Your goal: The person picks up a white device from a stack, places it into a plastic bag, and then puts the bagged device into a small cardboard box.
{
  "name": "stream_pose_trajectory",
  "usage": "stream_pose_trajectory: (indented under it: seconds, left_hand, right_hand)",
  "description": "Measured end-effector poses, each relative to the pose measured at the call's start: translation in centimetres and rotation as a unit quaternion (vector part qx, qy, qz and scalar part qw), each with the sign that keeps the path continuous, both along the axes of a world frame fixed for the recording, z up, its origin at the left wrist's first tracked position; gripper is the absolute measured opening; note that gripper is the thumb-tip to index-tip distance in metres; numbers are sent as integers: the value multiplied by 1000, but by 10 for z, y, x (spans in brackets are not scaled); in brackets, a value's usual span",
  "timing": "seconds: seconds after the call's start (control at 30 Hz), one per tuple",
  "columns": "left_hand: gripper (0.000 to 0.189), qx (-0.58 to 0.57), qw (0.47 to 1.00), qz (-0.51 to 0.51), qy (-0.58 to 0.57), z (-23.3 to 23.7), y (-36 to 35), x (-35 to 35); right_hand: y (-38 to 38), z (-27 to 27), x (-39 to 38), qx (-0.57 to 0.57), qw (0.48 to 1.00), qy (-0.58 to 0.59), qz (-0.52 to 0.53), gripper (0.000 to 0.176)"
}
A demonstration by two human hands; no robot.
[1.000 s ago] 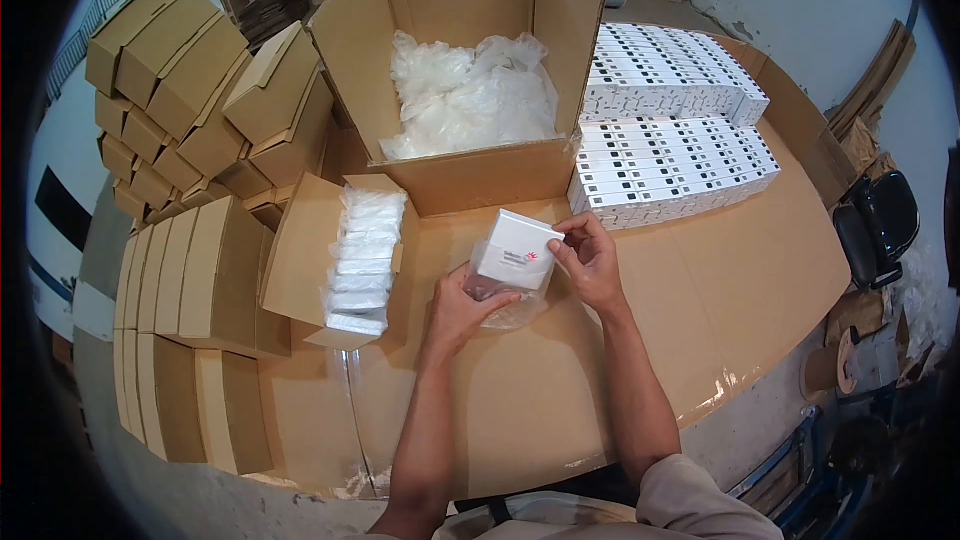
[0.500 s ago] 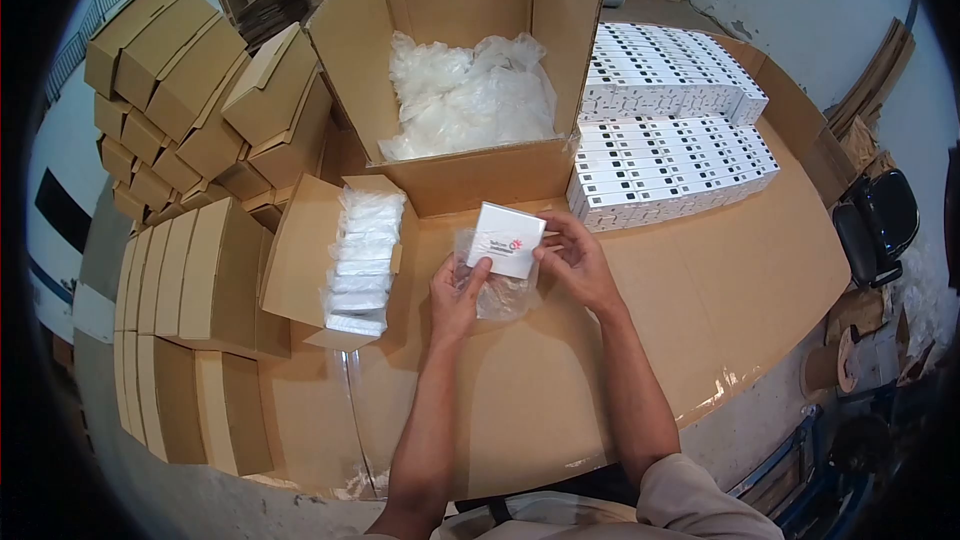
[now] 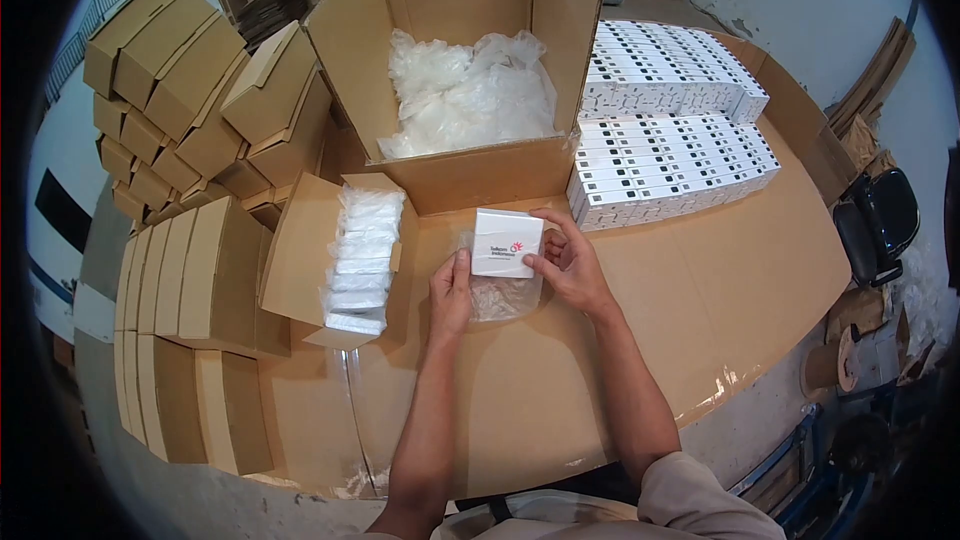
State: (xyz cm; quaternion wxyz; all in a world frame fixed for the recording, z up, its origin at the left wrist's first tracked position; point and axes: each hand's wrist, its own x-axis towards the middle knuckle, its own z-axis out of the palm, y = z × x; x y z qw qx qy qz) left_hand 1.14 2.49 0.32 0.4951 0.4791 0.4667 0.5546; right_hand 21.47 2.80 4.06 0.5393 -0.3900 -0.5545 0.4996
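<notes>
A small white square box (image 3: 508,242) with a red logo and dark print faces me above the table. My right hand (image 3: 572,265) is closed on its right side, with the thumb on the lower right corner and the forefinger along the top right. My left hand (image 3: 452,292) is closed at the left edge, its fingers pinching a clear plastic bag (image 3: 503,298) that hangs under and behind the box. Left of my hands stands an open carton (image 3: 300,250) with a row of plastic-wrapped packs (image 3: 360,260) inside.
A large cardboard box (image 3: 490,178) full of crumpled clear plastic (image 3: 470,95) stands ahead. Stacked white boxes (image 3: 675,165) fill the back right. Brown cartons (image 3: 180,70) are piled at the left, more (image 3: 215,280) standing nearer. A black chair (image 3: 880,225) is beyond the right edge.
The white box has turned more level. My left thumb has slid off its face to the left edge, while my right thumb has moved onto the lower right corner.
</notes>
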Motion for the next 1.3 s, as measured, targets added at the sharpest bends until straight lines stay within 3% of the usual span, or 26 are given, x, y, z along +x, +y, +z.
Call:
stream_pose_trajectory:
  seconds: [0.27, 0.5, 0.8, 0.9, 1.0, 1.07, 1.2, 1.3]
  left_hand:
    - [47, 8, 997, 25, 72, 3, -2, 0]
    - [48, 1, 999, 10, 47, 2, -2, 1]
    - [49, -1, 1000, -6, -24, 3, -4, 5]
    - [49, 0, 1000, -13, -22, 11, -8, 7]
    - [51, -2, 997, -38, -64, 18, -10, 8]
    - [51, 19, 997, -52, -60, 20, -9, 7]
    - [50, 20, 983, -43, -175, 15, -7, 10]
    - [51, 24, 973, -42, -226, 10, -5, 11]
  right_hand:
    - [-2, 5, 10, 29, 999, -25, 2, 44]
    - [-6, 13, 13, 55, 995, -87, -13, 25]
    - [-2, 5, 17, 107, 990, -79, -47, 7]
    - [-4, 7, 14, 82, 996, 4, -41, 5]
    - [-7, 9, 10, 25, 997, 54, -47, 8]
    - [-7, 4, 6, 8, 994, 101, -41, 21]
    - [-10, 18, -7, 6, 972, 235, -13, 51]
    - [-8, 20, -1, 18, 995, 96, 16, 62]
